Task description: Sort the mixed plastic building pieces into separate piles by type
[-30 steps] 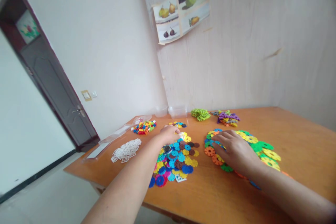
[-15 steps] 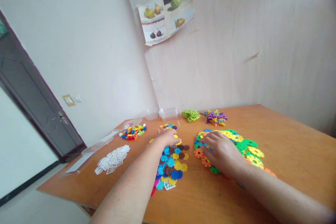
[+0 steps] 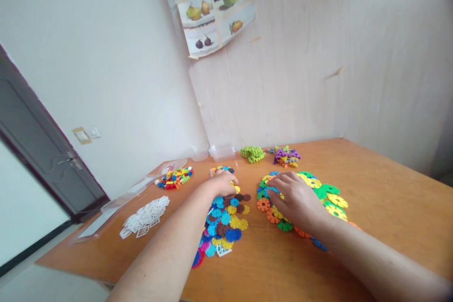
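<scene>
My left hand (image 3: 222, 184) is over the back of a pile of notched plastic discs (image 3: 224, 229) in blue, brown, yellow and pink. Its fingers curve down with the thumb apart, beside yellow discs, and the palm side is hidden. My right hand (image 3: 295, 198) rests on a second pile, of larger flower-shaped discs (image 3: 334, 200) in green, yellow, orange and blue. Its fingers are bent and its thumb stands apart from them, with discs showing in the gap. A white lattice piece (image 3: 223, 250) lies at the near edge of the left pile.
White lattice pieces (image 3: 146, 216) and small colourful bricks (image 3: 175, 178) lie to the left, near clear plastic lids (image 3: 106, 219). At the back stand a clear container (image 3: 222, 153), a green heap (image 3: 252, 154) and purple, yellow and grey pieces (image 3: 287, 155). All are on the wooden table (image 3: 385, 198).
The view has shifted slightly, so things appear further left. My left thumb has drawn in a little towards the fingers. My right hand stays on its pile, nearly unmoved.
</scene>
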{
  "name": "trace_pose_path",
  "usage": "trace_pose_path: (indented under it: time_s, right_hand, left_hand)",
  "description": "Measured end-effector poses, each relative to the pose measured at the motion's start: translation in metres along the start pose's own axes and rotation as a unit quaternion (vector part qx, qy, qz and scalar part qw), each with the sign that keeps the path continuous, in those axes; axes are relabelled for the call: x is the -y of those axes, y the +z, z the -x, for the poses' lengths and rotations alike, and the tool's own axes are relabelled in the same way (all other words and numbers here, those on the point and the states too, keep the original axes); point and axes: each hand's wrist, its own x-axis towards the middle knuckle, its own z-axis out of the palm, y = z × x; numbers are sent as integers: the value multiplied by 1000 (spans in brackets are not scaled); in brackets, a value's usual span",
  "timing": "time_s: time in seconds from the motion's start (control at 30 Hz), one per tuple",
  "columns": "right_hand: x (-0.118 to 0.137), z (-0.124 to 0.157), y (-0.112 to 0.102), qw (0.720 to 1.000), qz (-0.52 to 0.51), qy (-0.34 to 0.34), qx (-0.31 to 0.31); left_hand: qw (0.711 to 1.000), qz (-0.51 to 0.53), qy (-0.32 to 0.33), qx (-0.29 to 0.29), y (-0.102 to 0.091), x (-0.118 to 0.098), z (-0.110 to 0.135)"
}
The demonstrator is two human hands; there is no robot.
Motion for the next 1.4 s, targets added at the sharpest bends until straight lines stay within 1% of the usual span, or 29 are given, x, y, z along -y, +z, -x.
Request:
trace_pose_path:
  time_s: [0.17,0.37,0.57,0.67,0.77,0.93,1.07,1.2,1.3,1.37,1.4]
  right_hand:
    - [-3,0,-3,1000,-3,3,-14]
    - [-6,-2,-7,999,-11,17,-35]
    - [-8,-2,-5,999,-10,20,-45]
    - [-10,-2,-4,999,-12,16,-47]
    - [-11,-2,-3,999,-14,19,-46]
    - [-11,-2,-4,999,-15,25,-38]
    - [-11,-2,-5,998,-26,36,-43]
    - [-14,-2,-5,994,-58,64,-67]
    - [-18,-4,-6,979,-110,132,-110]
    - [-21,-5,-6,953,-160,207,-150]
    - [-23,-6,-7,934,-191,249,-169]
  left_hand:
    - [1000,-2,12,16,-5,3,1]
    - [999,-3,14,43,-6,8,-7]
    - [996,-19,48,69,-13,7,-13]
    - [996,-23,50,76,-16,5,-13]
    - [997,-25,42,68,-16,3,-13]
    - [999,-13,43,18,-14,1,-12]
    - [996,69,53,-3,-12,5,-11]
    - [978,205,43,9,-7,13,-10]
    - [955,295,32,14,-5,17,-9]
    - [941,336,30,2,-6,17,-7]
    - [936,352,25,-7,-7,16,-6]
